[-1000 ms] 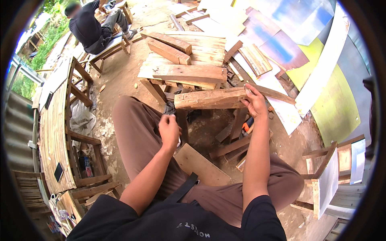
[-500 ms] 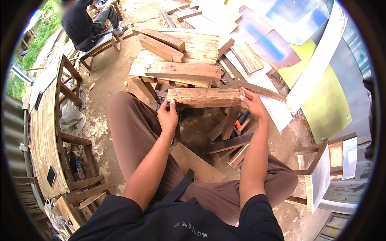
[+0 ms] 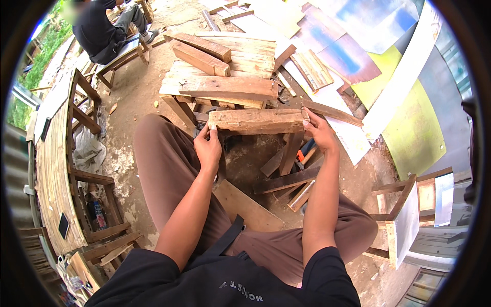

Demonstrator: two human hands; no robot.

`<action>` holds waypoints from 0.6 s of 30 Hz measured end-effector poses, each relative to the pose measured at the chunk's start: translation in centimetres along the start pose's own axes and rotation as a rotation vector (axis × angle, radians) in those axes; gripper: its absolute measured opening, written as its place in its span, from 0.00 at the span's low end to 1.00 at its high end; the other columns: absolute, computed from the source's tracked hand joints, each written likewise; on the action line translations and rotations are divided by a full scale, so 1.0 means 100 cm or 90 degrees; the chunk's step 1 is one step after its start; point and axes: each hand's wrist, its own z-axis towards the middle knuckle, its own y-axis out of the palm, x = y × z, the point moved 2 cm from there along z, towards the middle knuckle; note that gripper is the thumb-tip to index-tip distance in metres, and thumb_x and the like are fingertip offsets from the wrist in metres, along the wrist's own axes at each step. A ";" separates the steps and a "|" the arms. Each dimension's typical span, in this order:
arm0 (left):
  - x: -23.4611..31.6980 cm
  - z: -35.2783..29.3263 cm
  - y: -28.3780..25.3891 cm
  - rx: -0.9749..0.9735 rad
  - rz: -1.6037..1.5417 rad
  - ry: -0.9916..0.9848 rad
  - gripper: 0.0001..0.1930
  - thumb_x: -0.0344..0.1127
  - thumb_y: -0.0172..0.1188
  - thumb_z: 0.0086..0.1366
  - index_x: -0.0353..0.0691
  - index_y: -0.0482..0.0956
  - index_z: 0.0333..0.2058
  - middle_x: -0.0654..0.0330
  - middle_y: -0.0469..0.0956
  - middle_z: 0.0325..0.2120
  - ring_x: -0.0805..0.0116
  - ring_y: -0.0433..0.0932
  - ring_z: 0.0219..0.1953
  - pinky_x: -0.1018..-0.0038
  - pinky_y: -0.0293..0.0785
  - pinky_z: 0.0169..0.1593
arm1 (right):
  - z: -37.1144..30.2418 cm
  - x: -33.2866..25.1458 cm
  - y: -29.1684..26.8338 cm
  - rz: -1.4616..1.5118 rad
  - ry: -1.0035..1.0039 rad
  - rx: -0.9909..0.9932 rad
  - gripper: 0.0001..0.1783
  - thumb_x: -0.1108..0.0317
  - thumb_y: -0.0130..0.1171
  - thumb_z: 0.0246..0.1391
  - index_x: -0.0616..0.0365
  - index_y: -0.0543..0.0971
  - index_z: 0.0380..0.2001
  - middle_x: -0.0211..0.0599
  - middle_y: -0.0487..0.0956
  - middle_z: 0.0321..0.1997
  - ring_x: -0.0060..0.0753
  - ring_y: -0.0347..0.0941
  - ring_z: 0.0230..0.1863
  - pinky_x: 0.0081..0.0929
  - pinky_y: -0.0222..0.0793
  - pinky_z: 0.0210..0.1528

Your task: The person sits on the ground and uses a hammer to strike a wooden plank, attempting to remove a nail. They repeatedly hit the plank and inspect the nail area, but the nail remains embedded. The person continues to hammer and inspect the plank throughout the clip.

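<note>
A rough brown wooden block (image 3: 258,122), long and squared, lies crosswise between my hands above my lap. My left hand (image 3: 208,148) grips its left end, thumb on the near face. At the opposite end, my right hand (image 3: 321,133) closes around the corner, thumb on the near face. Just beyond it stands a low slatted wooden table (image 3: 250,51). Along that table's near edge lies another wooden beam (image 3: 227,88), and two more squared beams (image 3: 200,57) lie side by side farther back. The undersides of the held block and my fingertips behind it are hidden.
Timber offcuts (image 3: 286,180) and an orange-handled tool (image 3: 303,155) lie under the table. A slatted bench (image 3: 51,189) with a phone (image 3: 63,225) runs along the left. Painted sheets (image 3: 409,123) cover the ground at right. A seated person (image 3: 97,30) is at far left.
The whole view has shifted slightly, so everything sits a little more to the left. Both hands keep hold of the wooden block, which has barely moved.
</note>
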 end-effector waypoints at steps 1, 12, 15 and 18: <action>-0.001 0.000 0.000 0.002 0.005 -0.006 0.19 0.35 0.58 0.77 0.32 0.80 0.61 0.53 0.89 0.43 0.76 0.79 0.43 0.71 0.75 0.50 | 0.000 0.000 0.000 0.000 0.003 0.002 0.35 0.68 0.60 0.72 0.48 0.64 0.78 0.27 0.82 0.57 0.17 0.71 0.46 0.24 0.72 0.50; -0.005 0.004 -0.001 0.007 0.038 0.042 0.18 0.35 0.58 0.77 0.30 0.82 0.58 0.47 0.88 0.47 0.65 0.85 0.49 0.67 0.76 0.56 | 0.002 -0.001 -0.003 -0.017 0.004 -0.003 0.35 0.68 0.60 0.72 0.52 0.63 0.78 0.22 0.80 0.46 0.15 0.64 0.37 0.22 0.68 0.41; 0.000 0.003 -0.001 0.003 0.037 0.019 0.19 0.36 0.57 0.78 0.32 0.81 0.60 0.47 0.88 0.46 0.68 0.84 0.48 0.67 0.76 0.55 | 0.001 -0.002 -0.003 -0.024 0.006 -0.002 0.35 0.69 0.59 0.73 0.54 0.62 0.78 0.23 0.80 0.47 0.15 0.64 0.38 0.21 0.68 0.42; 0.004 0.002 -0.001 -0.001 0.029 -0.011 0.19 0.37 0.57 0.78 0.33 0.81 0.61 0.48 0.88 0.46 0.69 0.83 0.47 0.67 0.76 0.54 | 0.000 -0.001 -0.002 -0.040 0.011 -0.009 0.35 0.69 0.57 0.74 0.55 0.60 0.79 0.31 0.79 0.60 0.21 0.71 0.50 0.24 0.70 0.54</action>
